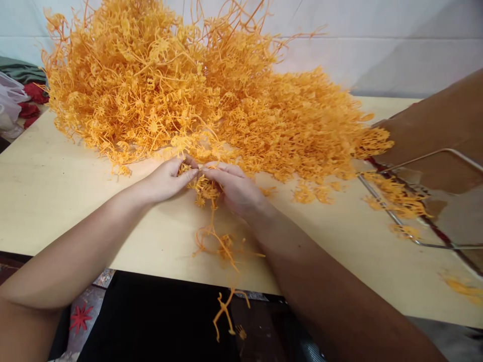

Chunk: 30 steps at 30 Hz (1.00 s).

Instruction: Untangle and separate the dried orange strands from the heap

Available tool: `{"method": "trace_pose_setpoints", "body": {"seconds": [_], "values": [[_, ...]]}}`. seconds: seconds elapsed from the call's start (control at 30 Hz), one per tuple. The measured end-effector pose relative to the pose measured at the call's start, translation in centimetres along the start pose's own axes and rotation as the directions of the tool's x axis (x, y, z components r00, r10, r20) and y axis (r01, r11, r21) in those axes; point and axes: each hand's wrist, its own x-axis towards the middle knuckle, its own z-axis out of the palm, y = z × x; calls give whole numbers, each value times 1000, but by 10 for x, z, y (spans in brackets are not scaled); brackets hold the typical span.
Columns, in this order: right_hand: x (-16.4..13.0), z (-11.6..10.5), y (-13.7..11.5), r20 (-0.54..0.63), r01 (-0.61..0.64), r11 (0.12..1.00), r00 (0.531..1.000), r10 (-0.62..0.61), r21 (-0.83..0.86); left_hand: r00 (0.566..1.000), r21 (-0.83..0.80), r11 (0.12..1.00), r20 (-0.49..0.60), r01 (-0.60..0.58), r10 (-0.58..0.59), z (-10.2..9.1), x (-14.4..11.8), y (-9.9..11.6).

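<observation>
While both forearms reach in over the pale bench (56,201), we see the two hands meet near its middle, just in front of a large orange pile (158,85). The left hand (169,176) has its grip drawn together, thumb and fingertip pinched on a thin part of an orange sprig (206,192). Opposite it, the right hand (236,190) has its grip closed too, thumb laid along the forefinger and the tips clamped on the same sprig. We notice only a narrow gap between the two sets of fingertips. Because the stems there are fine and tangled, we cannot quite tell whether one strand or several run between them. Below the fingers, the sprig's star-shaped ends hang between the hands, over the bench. Nearer to us, a loose orange piece (225,309) shows past the bench's near edge, against something dark. To the right, we make out a bent metal rod (433,245) and brown cardboard (445,125), with stray orange bits (400,193) beside them. At the far left, we see red pieces (34,92) beside a whitish plastic bag (9,95).
</observation>
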Motion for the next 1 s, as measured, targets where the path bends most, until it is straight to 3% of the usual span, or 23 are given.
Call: {"method": "trace_pose_setpoints", "body": {"seconds": [0.1,0.23,0.3,0.4,0.47,0.6,0.73,0.8,0.87,0.93,1.0], "values": [[0,-1,-1,76,18,999,997,-15,-30,998,112,992,28,-57,54,-5,2,-2],[-2,2,-4,148,-13,999,989,6,49,989,112,993,134,40,-55,-13,-3,5],[-4,3,-5,158,-95,990,984,77,108,958,52,993,264,104,-114,-16,-6,9],[-8,3,-8,222,-236,961,954,201,145,875,-71,981,467,179,-126,-20,-10,13],[-10,3,-10,279,-243,962,939,200,128,852,-148,965,511,218,-114,-21,-11,14],[-13,6,-10,338,-149,978,937,91,147,850,-306,908,518,287,-94,-18,-12,16],[-17,13,-12,344,-166,954,936,72,251,831,-432,841,555,324,-35,-14,-11,16],[-19,13,-18,323,-132,950,946,35,284,850,-507,805,527,307,7,-14,-11,18],[-21,8,-28,211,27,938,972,-105,345,906,-632,739,417,234,70,-14,-11,20],[-22,1,-36,20,227,907,968,-250,355,955,-736,661,279,146,99,-14,-12,23],[-20,-4,-39,-106,298,915,954,-279,273,973,-761,635,221,129,68,-12,-12,24]]}}
